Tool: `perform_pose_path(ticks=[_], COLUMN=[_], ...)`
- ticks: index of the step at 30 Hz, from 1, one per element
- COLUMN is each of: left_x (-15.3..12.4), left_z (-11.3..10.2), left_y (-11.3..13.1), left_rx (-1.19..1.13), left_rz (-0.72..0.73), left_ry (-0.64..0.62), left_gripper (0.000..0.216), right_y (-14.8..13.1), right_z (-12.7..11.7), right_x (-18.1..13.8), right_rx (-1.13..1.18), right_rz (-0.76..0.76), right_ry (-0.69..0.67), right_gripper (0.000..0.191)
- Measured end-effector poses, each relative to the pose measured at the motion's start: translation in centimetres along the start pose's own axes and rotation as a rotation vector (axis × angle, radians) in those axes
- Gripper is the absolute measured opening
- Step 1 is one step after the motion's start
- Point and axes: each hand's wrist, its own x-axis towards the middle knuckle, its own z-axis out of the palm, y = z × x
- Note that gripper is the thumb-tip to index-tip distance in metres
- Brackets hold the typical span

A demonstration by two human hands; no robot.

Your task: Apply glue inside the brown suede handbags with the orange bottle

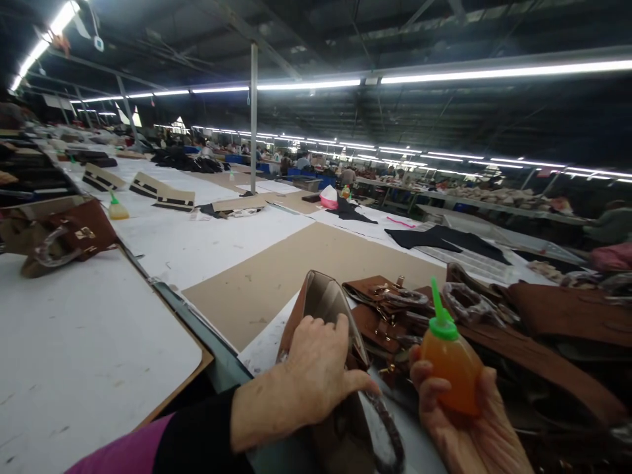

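Observation:
A brown handbag (328,297) with a beige lining stands in front of me, its mouth gaping. My left hand (316,368) grips it at the top, fingers curled over the opening and the thumb out towards a plastic-wrapped handle (388,424). The bag's lower part is partly hidden by my forearm. On the right, my right hand (459,421) is wrapped around a squeeze bottle (450,368) of orange liquid. Its green cap and nozzle point up. Just behind the bottle lie several brown handbags (523,355), some with plastic-wrapped handles.
Another brown bag (91,227) sits on the white tabletop (99,329) at left, near a second green-tipped bottle (117,209). Beige board (276,276) covers the middle table. Black pieces (444,238) lie farther back, and a metal post (253,118) rises behind.

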Motion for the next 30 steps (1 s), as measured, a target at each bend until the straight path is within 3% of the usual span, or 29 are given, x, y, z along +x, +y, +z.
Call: perform_pose_path(ticks=[3,7,11,17,23,27,30], left_x=[0.9,0.9,0.4,-0.4,-0.9,-2.1,-3.5], left_z=[-0.5,-1.2,-2.8,-6.9,-10.0,-10.0,-9.0], left_y=[0.6,-0.2,-3.2,-6.3,-7.4,-9.8,-11.8], left_rx=[0.012,-0.019,-0.028,-0.110,0.053,0.049,0.004], left_rz=[0.020,0.044,0.125,0.436,0.657,0.585,0.500], left_ry=[-0.146,-0.226,-0.218,-0.377,-0.335,-0.257,-0.227], left_gripper=[0.057,0.027,0.023,0.019,0.007,0.012,0.017], right_y=[0.0,-0.9,-1.6,-0.3,2.1,5.0,7.4], right_z=[-0.4,-1.4,-1.4,1.3,5.3,7.5,8.4], right_x=[0.2,0.6,0.4,-1.4,-2.5,-0.6,1.9], right_rx=[-0.007,-0.026,-0.039,0.003,0.016,-0.088,-0.166], right_rz=[0.025,0.113,0.187,0.203,0.245,0.104,0.096], right_ry=[-0.038,-0.116,-0.155,-0.148,-0.198,-0.324,-0.443], right_gripper=[0.118,0.115,0.113,0.108,0.096,0.078,0.071])
